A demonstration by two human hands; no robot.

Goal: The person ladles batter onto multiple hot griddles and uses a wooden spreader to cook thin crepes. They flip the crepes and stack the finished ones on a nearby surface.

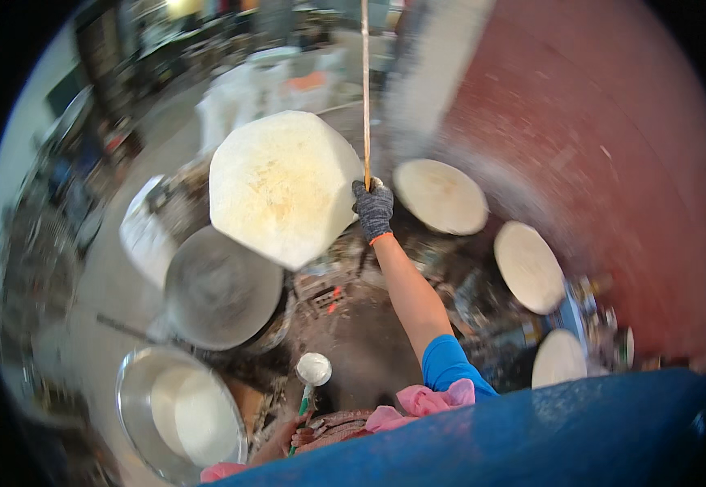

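Our gloved right hand (374,209) grips a thin wooden stick (366,97) pointing toward the far side, just right of a large pale disc (280,183). Near us, our left hand (283,439) has its fingers closed around a green-handled ladle (314,369), right of a metal basin (135,385) holding white liquid (204,415). Beyond the basin is a dark round pan (223,288); we see smaller pale discs (442,196) at right.

The glove (375,211) is mottled grey with an orange hem (381,238); the stick (366,97) tan; the sheet (284,187) cream, blotched tan at its middle. The ladle's handle (306,398) is green, the sleeve (449,362) blue.
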